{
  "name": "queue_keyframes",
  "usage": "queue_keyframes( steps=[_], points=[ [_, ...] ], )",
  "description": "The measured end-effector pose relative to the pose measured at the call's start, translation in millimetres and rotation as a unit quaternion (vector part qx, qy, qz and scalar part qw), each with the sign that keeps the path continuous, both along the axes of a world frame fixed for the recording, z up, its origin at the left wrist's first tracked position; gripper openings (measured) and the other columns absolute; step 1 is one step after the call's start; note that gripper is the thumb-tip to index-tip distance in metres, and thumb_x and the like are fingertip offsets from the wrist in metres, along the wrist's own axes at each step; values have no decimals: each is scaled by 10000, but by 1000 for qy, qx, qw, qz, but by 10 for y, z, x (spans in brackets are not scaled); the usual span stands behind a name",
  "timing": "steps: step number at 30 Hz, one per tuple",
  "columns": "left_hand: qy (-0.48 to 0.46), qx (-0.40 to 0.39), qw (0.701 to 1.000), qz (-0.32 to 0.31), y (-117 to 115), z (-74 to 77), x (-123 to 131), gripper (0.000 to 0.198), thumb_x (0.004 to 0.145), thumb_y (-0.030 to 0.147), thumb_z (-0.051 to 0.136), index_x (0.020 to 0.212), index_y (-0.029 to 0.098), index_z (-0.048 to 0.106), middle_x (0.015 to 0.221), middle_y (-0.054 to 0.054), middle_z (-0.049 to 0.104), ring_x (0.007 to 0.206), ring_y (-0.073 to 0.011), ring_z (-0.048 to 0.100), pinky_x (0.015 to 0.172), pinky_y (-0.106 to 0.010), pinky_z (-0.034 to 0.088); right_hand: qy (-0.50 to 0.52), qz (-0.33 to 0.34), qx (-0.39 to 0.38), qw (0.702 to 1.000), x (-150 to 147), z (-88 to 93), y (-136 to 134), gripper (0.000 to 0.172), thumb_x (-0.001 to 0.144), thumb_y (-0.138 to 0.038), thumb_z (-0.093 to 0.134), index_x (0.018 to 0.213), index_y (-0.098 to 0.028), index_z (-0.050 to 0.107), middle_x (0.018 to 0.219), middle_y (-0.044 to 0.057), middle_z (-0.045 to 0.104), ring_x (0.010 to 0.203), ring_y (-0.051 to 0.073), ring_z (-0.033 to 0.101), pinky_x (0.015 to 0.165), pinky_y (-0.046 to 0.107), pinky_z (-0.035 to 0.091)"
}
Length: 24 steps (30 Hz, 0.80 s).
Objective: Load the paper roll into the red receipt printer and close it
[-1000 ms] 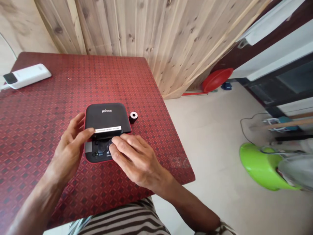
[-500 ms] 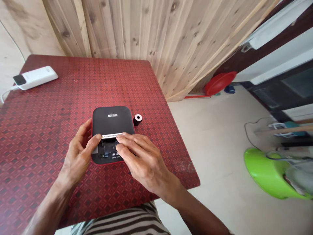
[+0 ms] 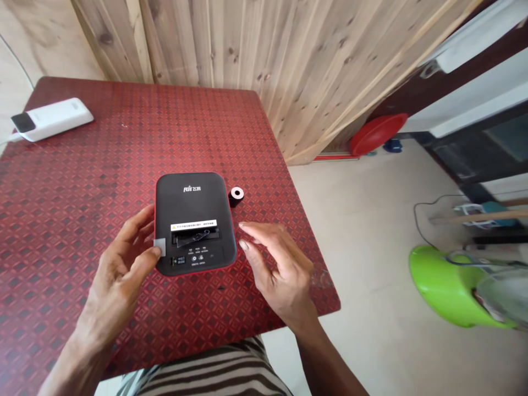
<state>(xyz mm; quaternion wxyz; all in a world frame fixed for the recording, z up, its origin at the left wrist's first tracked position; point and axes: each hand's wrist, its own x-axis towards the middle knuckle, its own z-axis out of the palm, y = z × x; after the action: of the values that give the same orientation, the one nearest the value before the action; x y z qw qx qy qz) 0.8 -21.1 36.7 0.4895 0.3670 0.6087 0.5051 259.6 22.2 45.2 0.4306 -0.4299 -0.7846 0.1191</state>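
A flat black receipt printer [image 3: 190, 204] with a red rim lies on the table in the head view. My left hand [image 3: 126, 258] grips its left side, the thumb on a grey tab [image 3: 160, 246] at the edge and the fingers along the side. A white warning strip [image 3: 193, 225] crosses the top, above a dark slot in which a clear, curled piece of film [image 3: 193, 238] shows. Below the slot a small display [image 3: 179, 261] is lit. Just off the printer's right side, my right hand [image 3: 280, 264] holds nothing, thumb and fingers apart.
A small paper roll [image 3: 236, 196], dark outside with a white end, stands by the printer's right side. A white power bank-like device [image 3: 58, 120] with a cable lies at the table's far left. Right of the red table [image 3: 111, 154] are a green plastic seat [image 3: 437, 286] and a red basin [image 3: 377, 135].
My right hand has left the slot area and moved right, off the printer. The lower front now looks covered, leaving a narrower slot. My left hand still holds the left side.
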Motion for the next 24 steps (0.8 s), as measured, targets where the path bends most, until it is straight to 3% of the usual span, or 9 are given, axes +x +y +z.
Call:
queue_keyframes(
  steps=[8,19,24],
  points=[
    [-13,3,1000,7,38,79,139,560,1012,360,730,1566,348,652,1610,-49,662,1533,-363,584,1240,-555,534,20,-10,-9,1000,-37,-67,54,244,1054,-60,676,1230,-221,728,1085,64,839,992,185,802,920,344,678],
    [-22,15,1000,13,48,44,170,531,1020,348,708,1547,317,650,1567,-79,685,1515,-361,597,1260,-579,507,5,4,7,1000,4,63,212,186,1076,-94,669,1187,-222,746,1086,57,843,975,189,802,904,360,667],
    [-7,31,999,-4,78,24,103,524,1018,332,693,1541,317,660,1548,-76,697,1518,-369,586,1276,-615,466,-75,103,17,992,-169,251,444,164,1108,-138,659,1201,-225,763,1185,57,853,1075,200,797,1007,403,647]
  ],
)
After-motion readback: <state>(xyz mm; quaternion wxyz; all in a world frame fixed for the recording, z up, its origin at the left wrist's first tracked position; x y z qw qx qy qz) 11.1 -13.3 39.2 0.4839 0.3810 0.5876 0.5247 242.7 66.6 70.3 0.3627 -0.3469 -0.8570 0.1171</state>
